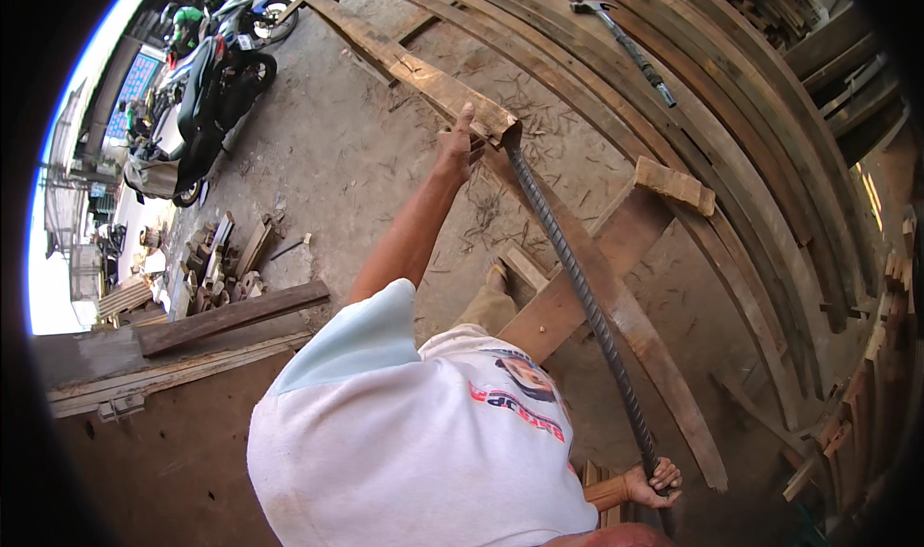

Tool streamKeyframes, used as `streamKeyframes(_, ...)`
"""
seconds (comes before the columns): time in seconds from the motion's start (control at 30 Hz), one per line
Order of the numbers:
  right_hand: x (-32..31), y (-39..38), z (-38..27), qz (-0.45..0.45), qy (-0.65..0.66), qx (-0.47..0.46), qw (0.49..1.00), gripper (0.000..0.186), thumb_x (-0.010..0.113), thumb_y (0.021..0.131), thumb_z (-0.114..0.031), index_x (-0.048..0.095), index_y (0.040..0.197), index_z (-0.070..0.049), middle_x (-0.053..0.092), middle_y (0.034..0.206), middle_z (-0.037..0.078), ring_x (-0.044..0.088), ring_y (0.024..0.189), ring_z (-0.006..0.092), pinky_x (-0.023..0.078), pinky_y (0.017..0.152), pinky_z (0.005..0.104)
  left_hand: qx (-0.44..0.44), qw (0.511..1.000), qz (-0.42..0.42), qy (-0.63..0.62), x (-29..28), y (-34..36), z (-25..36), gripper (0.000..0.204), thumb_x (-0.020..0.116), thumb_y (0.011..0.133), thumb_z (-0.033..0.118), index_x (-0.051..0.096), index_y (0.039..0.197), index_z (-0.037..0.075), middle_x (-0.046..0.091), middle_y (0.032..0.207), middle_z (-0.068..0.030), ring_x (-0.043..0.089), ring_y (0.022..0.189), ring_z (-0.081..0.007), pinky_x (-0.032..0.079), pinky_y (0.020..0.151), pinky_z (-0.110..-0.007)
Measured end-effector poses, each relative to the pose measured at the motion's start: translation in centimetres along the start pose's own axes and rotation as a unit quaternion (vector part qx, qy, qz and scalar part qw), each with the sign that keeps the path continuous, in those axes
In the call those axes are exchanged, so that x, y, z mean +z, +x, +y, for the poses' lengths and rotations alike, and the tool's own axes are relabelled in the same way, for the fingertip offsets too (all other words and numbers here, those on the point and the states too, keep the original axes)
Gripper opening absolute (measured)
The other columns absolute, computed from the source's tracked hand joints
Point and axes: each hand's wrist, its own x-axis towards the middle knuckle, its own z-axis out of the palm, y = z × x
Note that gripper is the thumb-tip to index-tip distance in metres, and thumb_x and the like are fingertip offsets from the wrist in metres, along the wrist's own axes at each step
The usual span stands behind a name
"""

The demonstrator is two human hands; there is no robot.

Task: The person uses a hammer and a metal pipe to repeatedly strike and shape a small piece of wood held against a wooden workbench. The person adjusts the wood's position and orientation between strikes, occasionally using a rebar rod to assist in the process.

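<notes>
1. Two hands: right hand (654,484) — fingers clamped around ribbed bar (577,276), near its lower end.
2. Left hand (459,148) at wooden beam (452,90) end — thumb against it, finger grip can't tell.
3. Bar slants from beam end to right hand.
4. Hammer (630,49) on long planks (717,138).

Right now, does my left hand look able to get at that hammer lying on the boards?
Probably not without moving closer: your left hand is at the end of the wooden beam, and the hammer looks farther off, out on the boards. Nothing covers it, though.
</notes>
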Motion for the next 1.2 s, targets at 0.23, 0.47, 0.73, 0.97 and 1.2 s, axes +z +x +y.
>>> streamKeyframes(0.23, 1.7, -1.7, -0.4, -0.024, -0.013, -0.037, 0.999, 0.026, 0.057, 0.094, -0.028, 0.044, 0.079, -0.011, 0.027, 0.053, -0.004, 0.03, 0.048, 0.0095, 0.032, 0.053, 0.0258, 0.05, 0.997, -0.015, -0.051, 4.0, 0.8, 3.7, 0.035, 0.07, 0.098, 0.041, 0.062, 0.111, 0.009, 0.066, 0.081, -0.0039, 0.065, 0.061, -0.018, 0.055, 0.053, -0.03)
streamKeyframes(0.47, -1.7, -1.5, 0.6, 0.036, 0.065, -0.049, 0.996, 0.028, 0.062, 0.09, -0.029, 0.044, 0.077, -0.011, 0.027, 0.053, -0.004, 0.031, 0.048, 0.0106, 0.033, 0.053, 0.0284, -0.091, 0.87, -0.351, -0.333, -7.7, -1.6, 17.9, 0.041, 0.055, 0.107, 0.03, 0.055, 0.131, -0.003, 0.062, 0.111, -0.0193, 0.065, 0.098, -0.0275, 0.062, 0.079, -0.034)
streamKeyframes(0.73, -12.9, -4.2, 6.0, 0.337, 0.079, 0.0, 0.938, 0.036, 0.058, 0.09, -0.036, 0.037, 0.068, -0.016, 0.034, 0.054, -0.002, 0.037, 0.049, 0.0148, 0.038, 0.055, 0.0319, -0.18, 0.822, -0.359, -0.404, -13.7, -7.6, 4.9, 0.072, 0.049, 0.104, 0.058, 0.046, 0.14, -0.005, 0.055, 0.115, -0.0209, 0.06, 0.084, -0.0209, 0.062, 0.072, -0.032)
streamKeyframes(0.97, -14.8, -9.4, 11.0, 0.484, 0.037, 0.101, 0.869, 0.037, 0.053, 0.094, -0.04, 0.041, 0.074, -0.011, 0.042, 0.063, 0.004, 0.052, 0.064, 0.0248, 0.05, 0.067, 0.0403, -0.181, 0.875, -0.29, -0.344, -14.2, -11.5, -1.3, 0.089, 0.063, 0.089, 0.074, 0.049, 0.136, 0.0, 0.057, 0.104, -0.0187, 0.059, 0.075, -0.0175, 0.061, 0.066, -0.028)
streamKeyframes(1.2, -13.0, -11.0, 14.4, 0.481, 0.079, 0.107, 0.867, 0.038, 0.054, 0.095, -0.04, 0.045, 0.082, -0.005, 0.048, 0.07, 0.008, 0.058, 0.072, 0.0284, 0.054, 0.075, 0.0449, -0.2, 0.871, -0.322, -0.314, -14.1, -9.7, -2.3, 0.075, 0.07, 0.092, 0.057, 0.047, 0.139, 0.003, 0.058, 0.104, -0.0152, 0.061, 0.082, -0.0172, 0.061, 0.07, -0.027)
